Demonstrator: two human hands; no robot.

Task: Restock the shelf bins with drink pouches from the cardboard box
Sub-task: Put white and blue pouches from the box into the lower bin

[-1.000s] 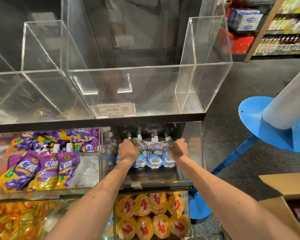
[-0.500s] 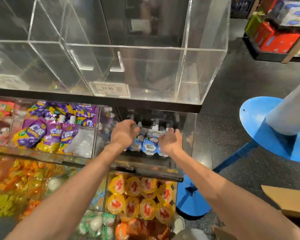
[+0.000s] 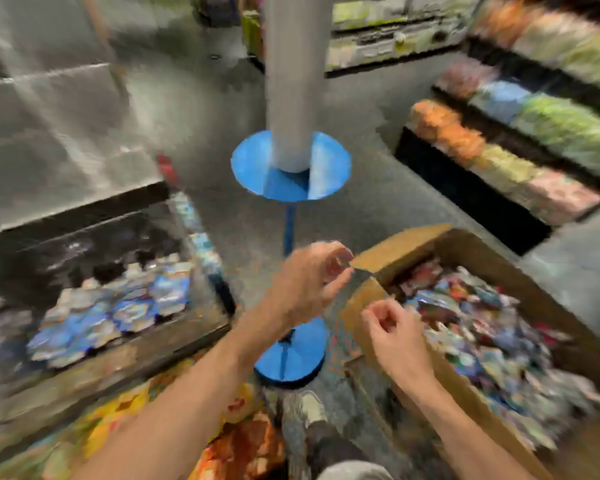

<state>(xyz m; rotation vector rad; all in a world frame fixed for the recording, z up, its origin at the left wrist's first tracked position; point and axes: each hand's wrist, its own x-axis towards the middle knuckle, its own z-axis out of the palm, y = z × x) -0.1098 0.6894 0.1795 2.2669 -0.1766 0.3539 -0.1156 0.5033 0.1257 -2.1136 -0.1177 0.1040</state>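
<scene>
Drink pouches (image 3: pixel 482 327): where do they stand now?

Heaped loose in the cardboard box (image 3: pixel 499 268), low on the right. A second lot, the blue-and-white pouches (image 3: pixel 118 313), lies in the shelf bin (image 3: pixel 125 358) on the left, up against its front edge.

And the hands? A second ago both were in that bin, closing in on the row from either side.

They have come out and swung across as the head turned. The left hand (image 3: pixel 305 282) hangs just by the corner of the box's open flap. The right hand (image 3: pixel 395 334) is over the box's near left edge. Both have their fingers loosely curled, and I can make out nothing in either, though the picture is badly smeared and a small thing could escape me.

What does that mean for the job?

I'd judge that load is put away and the next fetch is starting — hands empty, box within reach, pouches in plenty. The bin looks only part full, so more trips seem likely.

Anything in the way?

The blue stand (image 3: pixel 291 168) rises between bin and box, apart from both hands.
</scene>
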